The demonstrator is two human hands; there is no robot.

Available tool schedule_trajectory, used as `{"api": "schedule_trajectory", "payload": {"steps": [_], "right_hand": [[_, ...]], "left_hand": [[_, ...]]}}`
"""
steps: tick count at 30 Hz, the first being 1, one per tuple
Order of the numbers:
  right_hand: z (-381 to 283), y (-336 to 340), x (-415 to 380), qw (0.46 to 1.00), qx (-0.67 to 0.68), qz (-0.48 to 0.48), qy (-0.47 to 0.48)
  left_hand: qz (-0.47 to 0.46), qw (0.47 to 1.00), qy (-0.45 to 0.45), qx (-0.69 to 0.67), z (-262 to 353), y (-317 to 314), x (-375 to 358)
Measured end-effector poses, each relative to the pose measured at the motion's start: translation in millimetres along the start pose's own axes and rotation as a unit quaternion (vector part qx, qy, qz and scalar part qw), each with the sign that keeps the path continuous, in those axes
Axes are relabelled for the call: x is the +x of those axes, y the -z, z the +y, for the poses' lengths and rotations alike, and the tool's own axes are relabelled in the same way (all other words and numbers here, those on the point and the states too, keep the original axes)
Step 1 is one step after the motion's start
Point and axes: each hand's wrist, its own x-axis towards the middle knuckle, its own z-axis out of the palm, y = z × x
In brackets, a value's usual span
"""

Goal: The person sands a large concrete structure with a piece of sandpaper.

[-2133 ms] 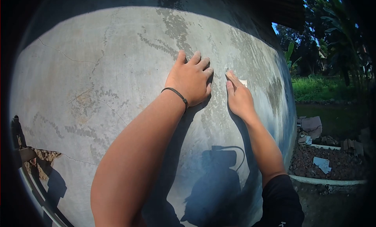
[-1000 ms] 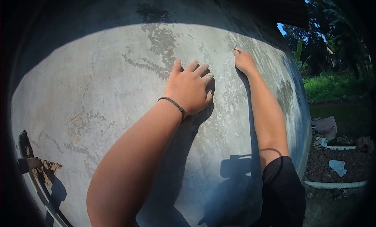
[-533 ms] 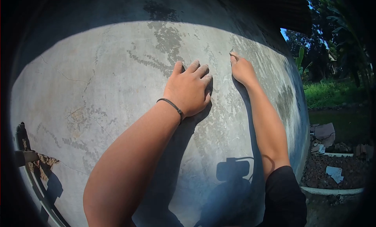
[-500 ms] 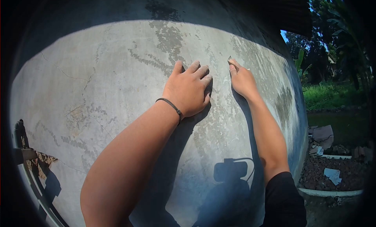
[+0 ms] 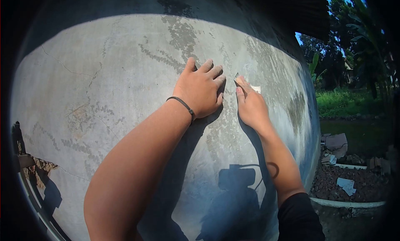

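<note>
A grey wall with darker patches and thin cracks fills most of the view. My left hand lies against it with the fingers spread, holding nothing, a dark cord bracelet at the wrist. To its right, my right hand is closed around a small flat scrap, pale at one end with a dark, thin edge showing past the fingertips. That edge is at the wall surface. What exactly the scrap is made of cannot be made out.
A dark roof edge overhangs at the upper right. Curved rails stand at the lower left beside a broken part of the wall. Rubble, pale fragments, grass and trees lie at the right.
My right hand has moved down and slightly left along the wall, and more of the pale scrap shows. My left hand stays in about the same place. The view has shifted slightly.
</note>
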Motion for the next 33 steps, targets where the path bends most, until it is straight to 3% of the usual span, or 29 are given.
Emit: {"api": "schedule_trajectory", "payload": {"steps": [2,4,6,9,11,13,16,17,19,22,26,29,31,33], "right_hand": [[5.6,7.1,25.2,0.994,0.042,-0.059,-0.084],[9.2,6.8,88.0,0.988,-0.002,-0.07,-0.136],[20.8,1.1,131.9,0.989,-0.004,-0.03,-0.147],[25.2,-2.5,114.2,0.985,-0.016,-0.056,-0.163],[27.9,-3.5,54.3,0.994,0.063,-0.031,-0.078],[3.3,12.5,-2.2,0.994,0.042,-0.087,-0.045],[11.2,8.1,35.7,0.991,0.087,-0.078,-0.06],[15.2,1.6,71.9,0.988,0.062,-0.069,-0.127],[33.6,-4.5,133.1,0.986,0.055,-0.052,-0.147],[34.3,-3.4,130.0,0.985,0.042,-0.073,-0.151],[19.1,-7.7,5.5,0.998,0.056,-0.012,0.01],[15.5,5.0,44.7,0.993,0.102,-0.04,-0.047],[20.3,-0.2,113.5,0.988,0.045,-0.035,-0.142],[31.3,-6.4,154.5,0.989,0.026,-0.024,-0.141]], "left_hand": [[0.0,1.0,0.0,0.006,1.2,0.8,-0.7],[0.001,1.0,0.002,0.015,1.1,3.3,0.0],[-0.01,1.0,0.016,0.003,1.9,6.3,0.3],[-0.003,1.0,0.007,0.015,-1.7,2.7,-2.1],[-0.013,1.0,0.006,0.009,-4.4,4.1,4.2],[-0.012,1.0,0.009,0.003,-5.2,-0.6,15.0],[0.003,0.999,0.037,0.014,-0.4,-8.4,28.2],[0.01,0.999,0.037,0.012,2.4,-10.0,30.0],[0.014,0.999,0.046,0.016,8.8,-14.4,31.0],[0.033,0.998,0.048,0.03,11.4,-18.1,28.2],[0.023,0.999,0.044,0.01,10.3,-16.1,23.0],[0.015,0.999,0.047,0.007,6.0,-12.2,23.7],[0.024,0.998,0.051,-0.005,7.5,-15.2,24.7],[0.034,0.998,0.058,0.002,10.2,-17.0,21.3]]}}
